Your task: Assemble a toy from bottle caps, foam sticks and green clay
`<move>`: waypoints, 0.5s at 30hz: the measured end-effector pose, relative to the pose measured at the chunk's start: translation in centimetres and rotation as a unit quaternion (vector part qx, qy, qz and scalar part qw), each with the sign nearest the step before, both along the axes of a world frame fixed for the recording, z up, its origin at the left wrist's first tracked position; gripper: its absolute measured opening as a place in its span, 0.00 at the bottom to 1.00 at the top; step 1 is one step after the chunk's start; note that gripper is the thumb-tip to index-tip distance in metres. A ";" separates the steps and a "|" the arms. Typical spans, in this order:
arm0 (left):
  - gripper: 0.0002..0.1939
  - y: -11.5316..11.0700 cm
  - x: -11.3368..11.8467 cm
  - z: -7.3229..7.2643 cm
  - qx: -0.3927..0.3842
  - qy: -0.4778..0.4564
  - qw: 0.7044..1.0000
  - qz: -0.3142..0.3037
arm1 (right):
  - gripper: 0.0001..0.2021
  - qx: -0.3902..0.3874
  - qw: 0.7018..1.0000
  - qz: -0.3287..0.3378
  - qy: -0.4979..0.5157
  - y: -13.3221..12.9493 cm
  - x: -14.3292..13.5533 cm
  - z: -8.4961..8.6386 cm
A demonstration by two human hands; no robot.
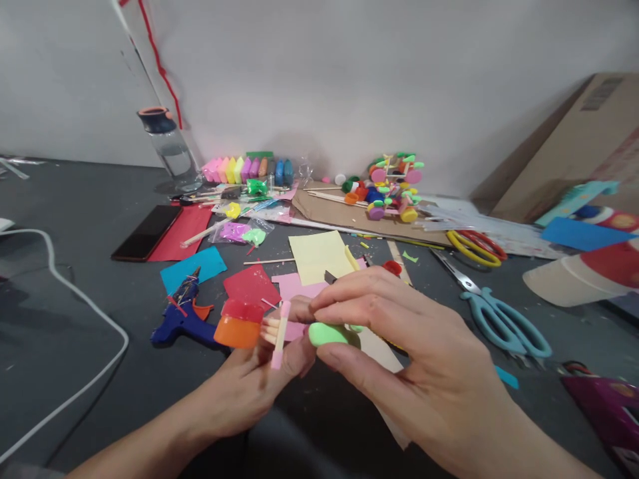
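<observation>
My left hand (272, 372) is closed round a small craft piece of wooden sticks (272, 330). One short stick with pink ends (281, 336) lies across its front. A red and orange cap-like part (238, 330) shows at the left of the sticks; whether it is joined to them I cannot tell. My right hand (399, 352) pinches a light green, rounded clay disc (329, 334) between thumb and fingers, close beside the left fingertips. A second bit of green peeks out behind the disc. The left fingers are partly hidden behind the right hand.
A blue glue gun (184, 320) lies at left near a black phone (147, 233). Coloured paper (319, 253) spreads ahead. Scissors (499, 319) and a tipped paper cup (559, 278) are at right. A water bottle (172, 153), clay packs (244, 170) and wheeled models (394, 186) stand behind.
</observation>
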State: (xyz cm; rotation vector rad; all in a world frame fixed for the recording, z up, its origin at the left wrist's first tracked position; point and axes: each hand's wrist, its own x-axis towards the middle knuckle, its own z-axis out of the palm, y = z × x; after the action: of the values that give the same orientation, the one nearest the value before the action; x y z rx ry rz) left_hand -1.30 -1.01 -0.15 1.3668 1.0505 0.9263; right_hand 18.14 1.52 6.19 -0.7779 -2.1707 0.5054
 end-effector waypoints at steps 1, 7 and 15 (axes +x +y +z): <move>0.14 -0.1 -0.1 -0.3 -0.001 0.012 1.000 0.004 | 0.06 0.000 1.000 0.002 0.000 0.0 0.0 0.0; 0.17 -0.8 -1.5 -2.2 -0.044 0.079 0.996 0.011 | 0.06 -0.025 1.000 0.006 0.002 -0.1 0.0 0.0; 0.16 -0.3 -0.4 0.1 -0.081 -0.036 0.996 -0.033 | 0.11 -0.029 0.999 0.011 -0.008 -0.1 0.4 -0.3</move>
State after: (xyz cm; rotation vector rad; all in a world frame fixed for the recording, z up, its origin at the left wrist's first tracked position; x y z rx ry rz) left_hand -1.71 -1.31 -0.07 1.2180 0.9966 0.8178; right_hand 18.57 1.44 5.92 -0.7925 -2.1901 0.5772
